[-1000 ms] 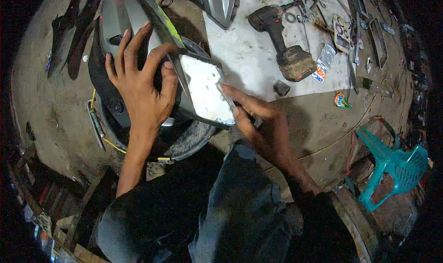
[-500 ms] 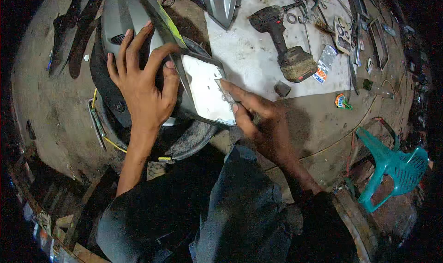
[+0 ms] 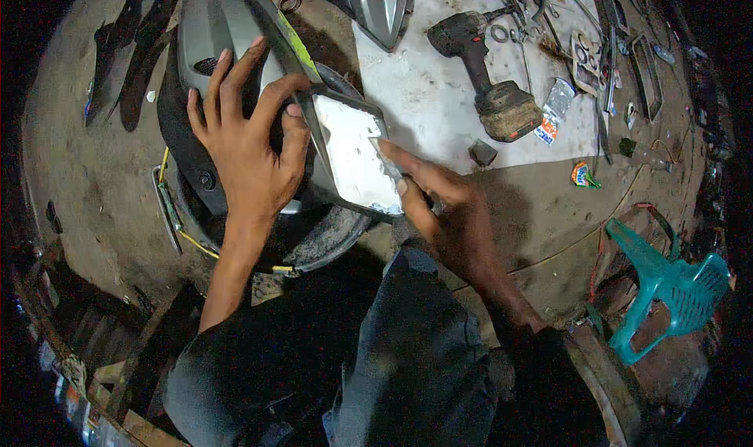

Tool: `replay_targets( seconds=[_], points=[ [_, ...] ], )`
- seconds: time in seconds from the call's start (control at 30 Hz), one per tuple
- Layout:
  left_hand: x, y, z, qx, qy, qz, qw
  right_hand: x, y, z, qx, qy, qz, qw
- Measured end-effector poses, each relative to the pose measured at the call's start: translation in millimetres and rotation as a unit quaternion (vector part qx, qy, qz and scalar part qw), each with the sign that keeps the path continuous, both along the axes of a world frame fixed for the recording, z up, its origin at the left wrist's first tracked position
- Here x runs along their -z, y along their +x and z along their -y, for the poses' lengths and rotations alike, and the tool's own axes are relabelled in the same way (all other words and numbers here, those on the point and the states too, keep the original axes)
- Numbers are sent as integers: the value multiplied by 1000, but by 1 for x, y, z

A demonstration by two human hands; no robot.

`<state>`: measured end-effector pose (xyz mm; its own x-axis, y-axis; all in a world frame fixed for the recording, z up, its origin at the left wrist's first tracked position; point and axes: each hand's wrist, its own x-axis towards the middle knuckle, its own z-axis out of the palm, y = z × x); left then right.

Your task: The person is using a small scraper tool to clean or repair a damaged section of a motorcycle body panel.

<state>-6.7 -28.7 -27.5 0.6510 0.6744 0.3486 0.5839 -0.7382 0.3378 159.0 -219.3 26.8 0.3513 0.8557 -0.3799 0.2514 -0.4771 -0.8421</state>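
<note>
A grey and black vehicle body panel with a yellow-green stripe lies in front of me, slanting to the lower right. Its lower end carries a bright white face in a black frame. My left hand rests on the panel with fingers spread and arched, the thumb beside the white face. At the white face's right edge, my right hand is closed in a pinch, forefinger and thumb against the edge. A thin greyish sliver shows between those fingertips; its kind cannot be made out.
A dirty cordless drill lies on a white sheet, with loose tools and small parts beyond it. A teal plastic cover sits at the right. Dark panels lie at the far left. A wheel-like black ring lies under the panel.
The whole view has shifted slightly, so things sit a little further right. Both hands keep nearly the same places on the panel, the right still pinching at the white face's edge.
</note>
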Motion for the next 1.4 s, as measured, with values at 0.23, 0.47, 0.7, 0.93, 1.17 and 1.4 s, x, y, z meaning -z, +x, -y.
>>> replay_targets(
  seconds=[0.23, 0.47, 0.7, 0.93, 1.17, 1.4],
  points=[
    [-2, 0, 1, -14, -4, -2, 1000, 2, 0, 9, -48, 0, 19, 999],
    [1, 0, 2, -14, -4, 5, 1000, -3, -3, 19, -35, -20, -10, 999],
    [-4, 3, 0, -16, -4, 7, 1000, -13, 0, 34, -24, -41, -58, 997],
    [-1, -2, 0, -9, -7, -3, 1000, 5, -9, 33, 0, 42, -28, 999],
    [4, -3, 2, -11, -8, -8, 1000, -12, -6, 14, -46, -65, 13, 997],
    [2, 1, 2, -13, -9, -21, 1000, -12, -6, 14, -58, -85, 23, 994]
  ],
)
